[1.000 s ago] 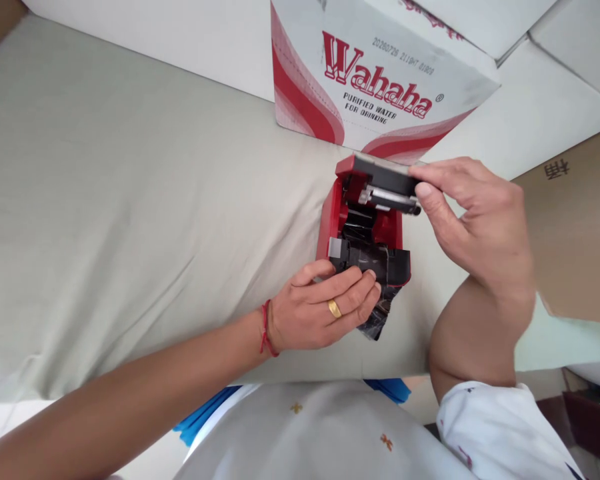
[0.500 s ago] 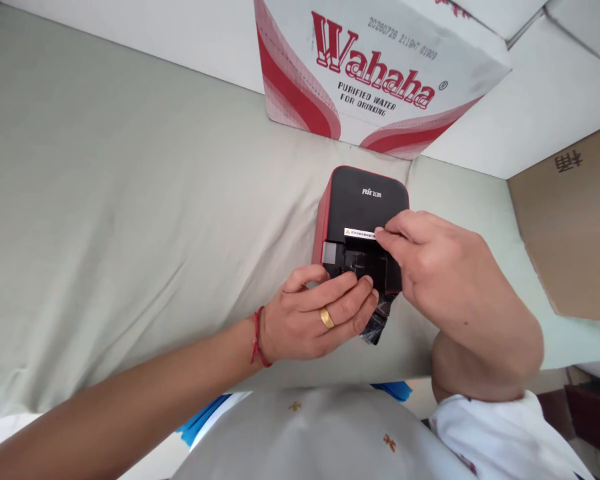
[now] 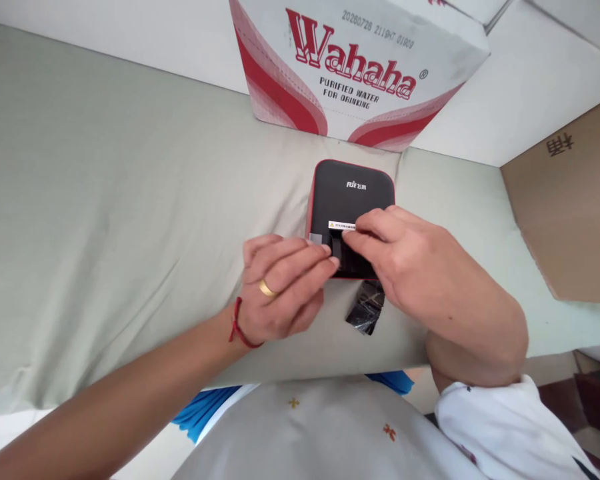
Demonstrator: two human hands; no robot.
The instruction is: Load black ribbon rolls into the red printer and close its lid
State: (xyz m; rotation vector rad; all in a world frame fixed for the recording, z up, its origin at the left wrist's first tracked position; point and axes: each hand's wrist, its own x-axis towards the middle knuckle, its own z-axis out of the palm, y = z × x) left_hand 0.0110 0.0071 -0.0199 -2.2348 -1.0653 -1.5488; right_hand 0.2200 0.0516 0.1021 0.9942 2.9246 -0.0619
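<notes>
A small black printer with red sides [image 3: 355,203] lies on the pale green cloth, white lettering on its top. A narrow white sticker with a yellow warning mark [image 3: 336,225] crosses it, partly under my right fingers. My right hand [image 3: 405,257] has thumb and forefinger pinched at the sticker's lower edge; what they grip is hidden. My left hand [image 3: 285,283], wearing a gold ring, has curled fingers whose tips meet at the printer's front left, beside a greyish tab [image 3: 315,238]. Glossy dark film [image 3: 349,257] shows between the hands. A crumpled shiny black strip [image 3: 366,310] lies by the printer's near edge.
A Wahaha water carton [image 3: 350,73] stands behind the printer, against white boxes [image 3: 555,87]. At the right is a brown cardboard box [image 3: 570,213]. Pale green cloth [image 3: 105,200] covers the surface, whose near edge runs just before my body.
My left hand has moved left and slightly up, off the printer's front middle, uncovering its near edge and more of the black strip. My right hand stays at the sticker. The view has shifted slightly.
</notes>
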